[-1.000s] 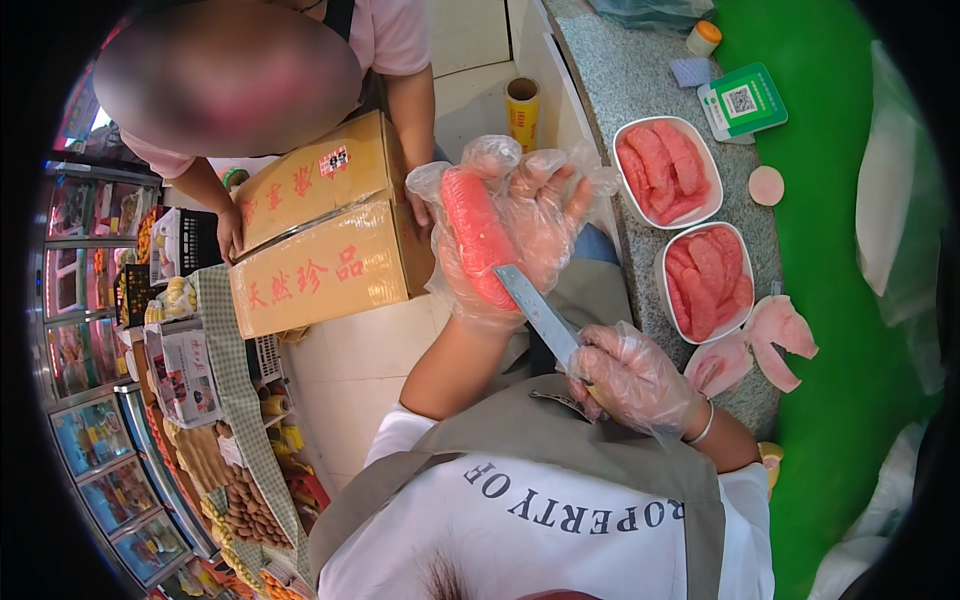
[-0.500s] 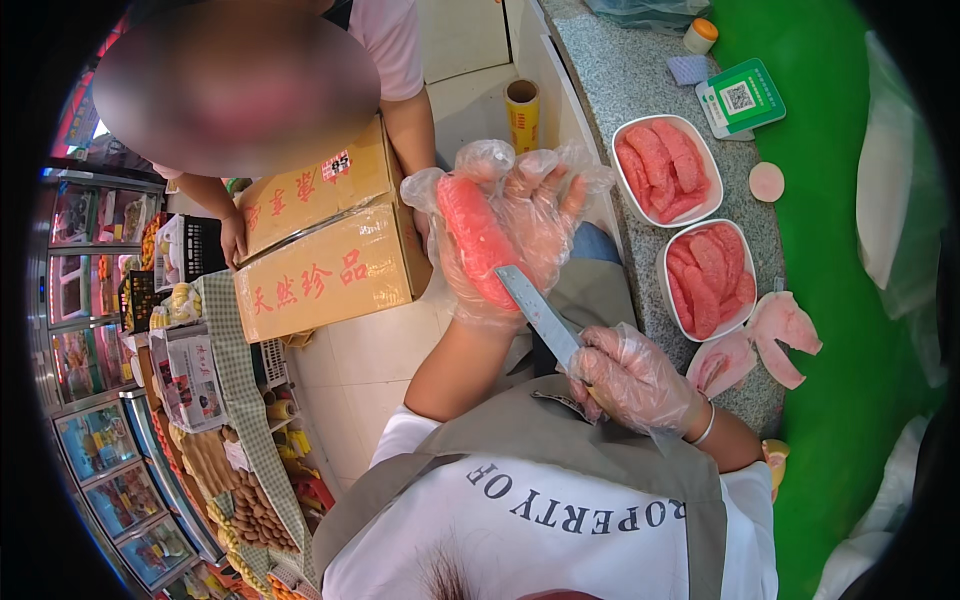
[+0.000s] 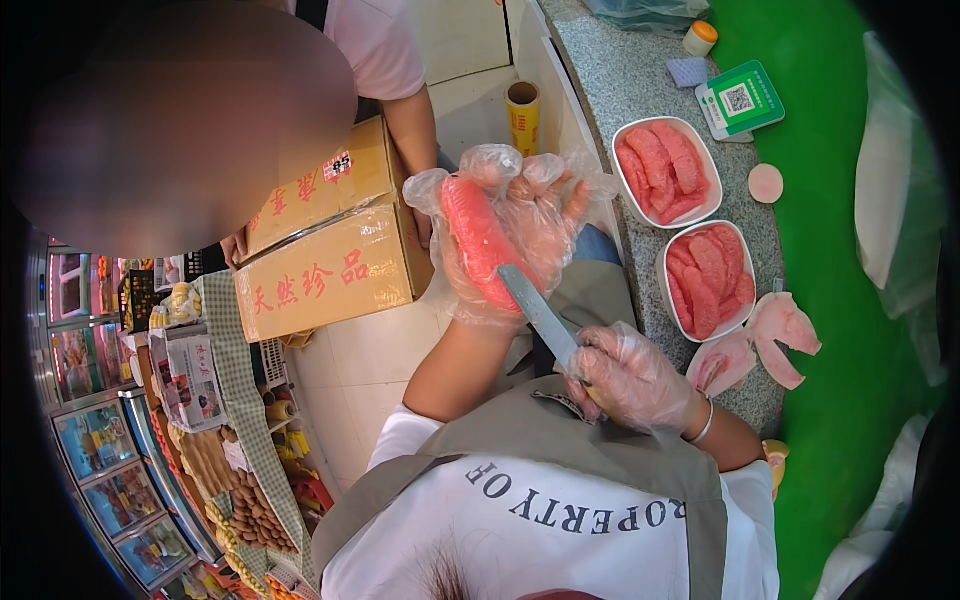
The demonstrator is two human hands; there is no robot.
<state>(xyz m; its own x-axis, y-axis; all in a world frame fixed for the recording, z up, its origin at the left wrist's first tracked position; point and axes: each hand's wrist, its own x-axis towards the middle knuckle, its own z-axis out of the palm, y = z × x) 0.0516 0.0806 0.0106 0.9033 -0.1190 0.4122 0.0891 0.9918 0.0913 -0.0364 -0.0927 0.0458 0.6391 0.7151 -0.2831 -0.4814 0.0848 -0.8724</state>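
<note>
My left hand [image 3: 545, 240], in a clear plastic glove, is held palm up with its fingers loosely spread. A peeled pink pomelo segment [image 3: 478, 235] lies along the palm beside the thumb. My right hand [image 3: 640, 380], also gloved, grips a knife [image 3: 540, 315] whose handle is mostly hidden by the fingers. Its flat blade tip touches the segment's lower end. Right of my hands, two white trays hold several pomelo segments each, the far segments [image 3: 660, 170] and the near segments [image 3: 708, 275]. Pieces of thick pomelo peel [image 3: 783, 325] lie next to the near tray.
Trays and peel sit on a speckled stone counter [image 3: 600, 60] beside a green surface [image 3: 830, 400]. A green payment stand [image 3: 740, 100] and a small orange-capped jar [image 3: 700, 38] are farther back. Opposite me, a person holds a cardboard box [image 3: 330, 270]. Produce shelves line the left.
The other person's head has shifted left and nearer. My hands, the knife and the pomelo segment have barely moved.
</note>
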